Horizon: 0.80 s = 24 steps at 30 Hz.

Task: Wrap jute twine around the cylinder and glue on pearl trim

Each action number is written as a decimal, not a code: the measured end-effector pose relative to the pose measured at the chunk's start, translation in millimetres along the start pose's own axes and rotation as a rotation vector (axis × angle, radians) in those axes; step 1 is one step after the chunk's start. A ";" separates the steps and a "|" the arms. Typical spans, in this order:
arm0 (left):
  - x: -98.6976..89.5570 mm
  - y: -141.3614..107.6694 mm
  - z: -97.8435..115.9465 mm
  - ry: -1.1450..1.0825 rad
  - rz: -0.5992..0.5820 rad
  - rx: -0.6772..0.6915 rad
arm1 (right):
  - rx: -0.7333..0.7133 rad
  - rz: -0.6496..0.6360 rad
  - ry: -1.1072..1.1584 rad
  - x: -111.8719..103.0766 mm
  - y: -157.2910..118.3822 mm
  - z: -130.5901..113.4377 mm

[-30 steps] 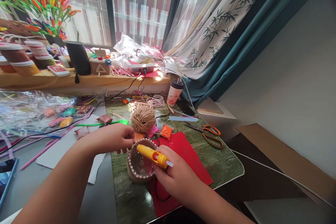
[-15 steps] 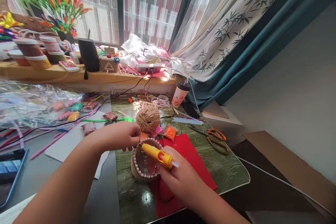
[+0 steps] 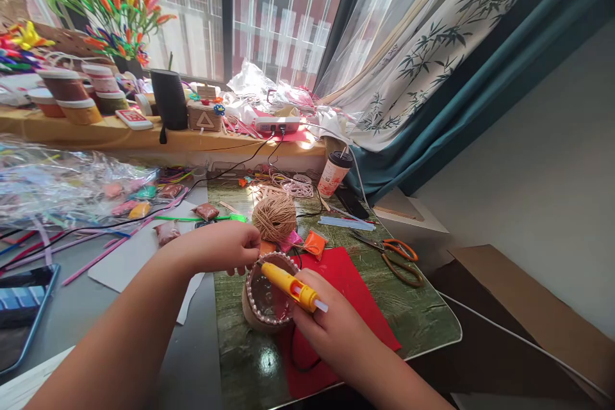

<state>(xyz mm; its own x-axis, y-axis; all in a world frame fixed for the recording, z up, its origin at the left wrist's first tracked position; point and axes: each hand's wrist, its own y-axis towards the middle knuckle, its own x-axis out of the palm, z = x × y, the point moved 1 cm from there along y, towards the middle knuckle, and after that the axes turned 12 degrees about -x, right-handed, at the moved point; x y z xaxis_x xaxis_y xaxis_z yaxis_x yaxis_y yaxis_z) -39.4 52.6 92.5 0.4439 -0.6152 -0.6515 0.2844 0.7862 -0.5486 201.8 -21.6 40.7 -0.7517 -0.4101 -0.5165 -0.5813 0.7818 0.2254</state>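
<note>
A round jar (image 3: 250, 317) wrapped in tan cord stands on the green tabletop, with a string of pearly beads (image 3: 273, 322) around its rim. My right hand (image 3: 323, 314) is closed around a yellow hot glue gun (image 3: 287, 282), a clear glue stick jutting from its rear. The gun lies across the jar's mouth, its nozzle at the rim's far left. There my left hand (image 3: 235, 247) is closed in a pinch, its fingertips next to the nozzle; whatever they hold is hidden. Just behind sits a ball of twine (image 3: 274, 218).
Under the jar's right side lies a red sheet (image 3: 358, 307). Scissors (image 3: 396, 256), glue sticks (image 3: 346, 223) and a paper cup (image 3: 334, 174) are on the right. An orange packet (image 3: 315, 245) is behind the jar. A phone (image 3: 26, 314) and white paper (image 3: 129, 262) lie left.
The whole view has shifted slightly. Both hands and the glue gun keep nearly the same place at the jar's rim.
</note>
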 end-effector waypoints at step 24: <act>-0.4 0.5 -3.4 0.020 -0.003 -0.054 | 0.002 0.049 0.057 -1.4 -5.4 3.6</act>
<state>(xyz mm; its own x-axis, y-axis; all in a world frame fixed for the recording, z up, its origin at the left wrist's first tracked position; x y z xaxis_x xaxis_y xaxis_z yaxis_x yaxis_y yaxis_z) -42.3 53.1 90.7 0.4259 -0.6190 -0.6599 0.2396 0.7805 -0.5774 207.1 -23.5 37.2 -0.7957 -0.3973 -0.4571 -0.5429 0.8025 0.2475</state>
